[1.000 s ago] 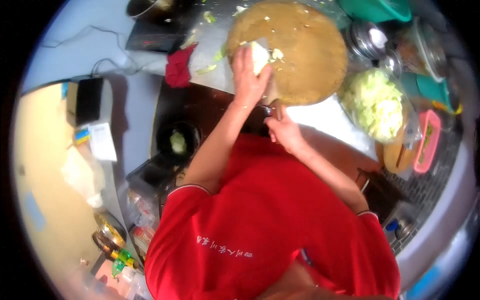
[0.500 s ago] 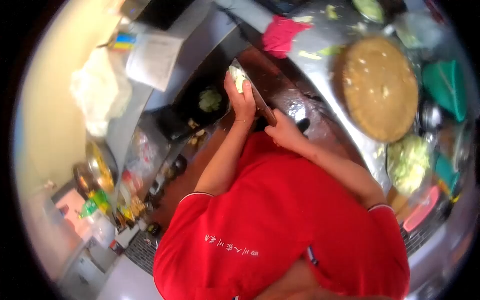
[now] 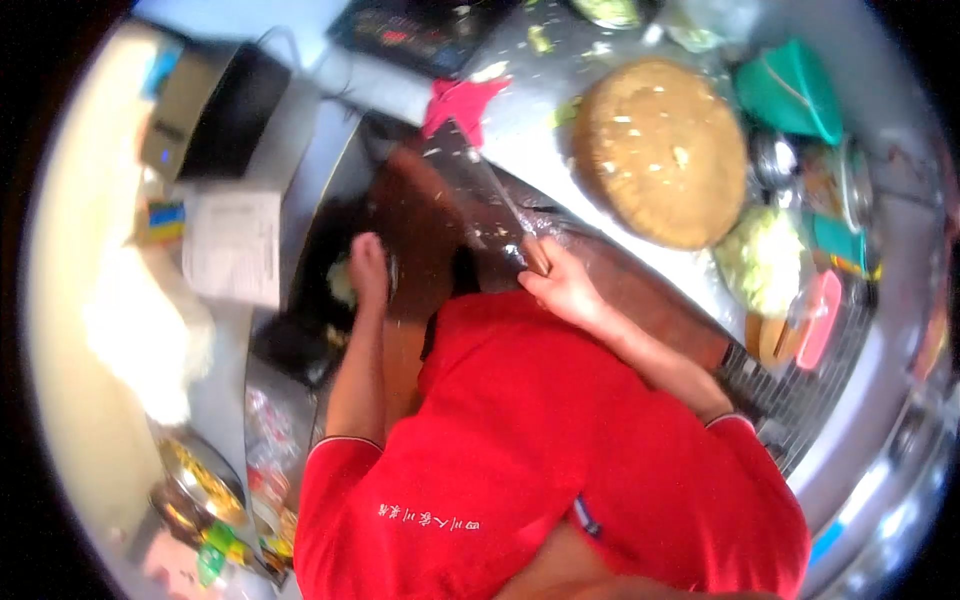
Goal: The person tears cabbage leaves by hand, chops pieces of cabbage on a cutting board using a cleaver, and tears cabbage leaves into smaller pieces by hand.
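Observation:
My right hand [image 3: 567, 285] is closed around the wooden handle of a cleaver [image 3: 537, 257]. Its blade points up and away, over the reddish-brown floor. To the left, my left hand [image 3: 369, 270] hangs over a black bin [image 3: 318, 250], and motion blur smears its fingers. Pale green vegetable scraps [image 3: 342, 284] show in the bin just beside that hand. Whether anything is between its fingers does not show.
A round wooden chopping block [image 3: 665, 155] with bits on it stands on the metal counter [image 3: 545, 140] at right. Near it are a pink cloth [image 3: 467, 107], a green basin [image 3: 790, 90] and shredded pale green vegetable [image 3: 765, 260]. Papers [image 3: 232, 245] lie on the left counter.
My left hand has left the cleaver blade, where it held pale green vegetable pieces, and moved left over the bin. The cleaver stays in my right hand. The view has turned.

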`<act>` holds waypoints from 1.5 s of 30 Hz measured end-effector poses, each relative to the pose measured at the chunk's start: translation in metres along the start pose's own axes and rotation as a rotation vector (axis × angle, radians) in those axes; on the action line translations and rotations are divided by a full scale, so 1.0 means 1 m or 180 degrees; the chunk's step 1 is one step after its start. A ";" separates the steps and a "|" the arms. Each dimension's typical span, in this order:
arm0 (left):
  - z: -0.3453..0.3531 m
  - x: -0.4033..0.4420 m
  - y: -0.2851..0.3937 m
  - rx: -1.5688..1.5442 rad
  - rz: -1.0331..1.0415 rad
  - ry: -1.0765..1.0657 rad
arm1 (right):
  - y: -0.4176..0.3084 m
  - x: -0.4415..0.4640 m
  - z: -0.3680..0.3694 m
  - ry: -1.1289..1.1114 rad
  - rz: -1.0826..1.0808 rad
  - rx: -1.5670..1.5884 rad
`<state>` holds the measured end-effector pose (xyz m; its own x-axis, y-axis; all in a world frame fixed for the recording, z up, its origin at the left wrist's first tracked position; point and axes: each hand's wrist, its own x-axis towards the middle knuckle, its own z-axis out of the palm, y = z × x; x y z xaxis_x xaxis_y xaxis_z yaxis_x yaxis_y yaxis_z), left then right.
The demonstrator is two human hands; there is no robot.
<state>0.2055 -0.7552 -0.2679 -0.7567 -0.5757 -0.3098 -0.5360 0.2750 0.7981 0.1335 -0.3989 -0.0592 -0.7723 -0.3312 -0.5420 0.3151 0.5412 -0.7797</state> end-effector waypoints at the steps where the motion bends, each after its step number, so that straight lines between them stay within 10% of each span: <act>1: 0.036 -0.004 0.037 -0.0125 0.0545 -0.0040 | -0.004 -0.011 -0.015 0.0222 0.0153 0.0431; 6: 0.145 -0.026 0.210 -0.0186 0.2148 -0.0513 | -0.001 -0.048 -0.092 0.1353 0.0390 0.1079; 14: 0.222 -0.090 0.342 -0.0246 0.3252 -0.0900 | 0.096 -0.042 -0.237 0.3085 -0.0531 -0.1700; 22: 0.345 -0.136 0.409 0.1207 0.4572 -0.1200 | 0.139 -0.037 -0.291 0.2524 -0.0665 -0.1536; 26: 0.368 -0.119 0.391 0.1501 0.4798 -0.1162 | 0.108 -0.085 -0.359 0.2715 -0.1875 -0.1327; 31: 0.337 -0.051 0.363 0.1532 0.4557 -0.0897 | 0.028 -0.233 -0.592 0.4898 -0.2673 -0.2695; 36: 0.258 0.040 0.336 0.1975 0.3222 -0.0226 | -0.021 -0.370 -0.810 0.6225 -0.1629 -0.3354; 38: 0.228 0.039 0.326 0.1799 0.3699 0.0506 | -0.046 -0.400 -0.864 0.6058 -0.0945 -0.3509; 45: 0.190 0.025 0.297 0.1485 0.2315 -0.0203 | -0.088 -0.399 -0.937 0.4469 0.0463 -0.2988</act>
<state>-0.0432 -0.5419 -0.1366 -0.9833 -0.0937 0.1560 0.0011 0.8541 0.5201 -0.1029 0.4102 0.5191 -0.7887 0.3704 0.4906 0.4087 0.9121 -0.0316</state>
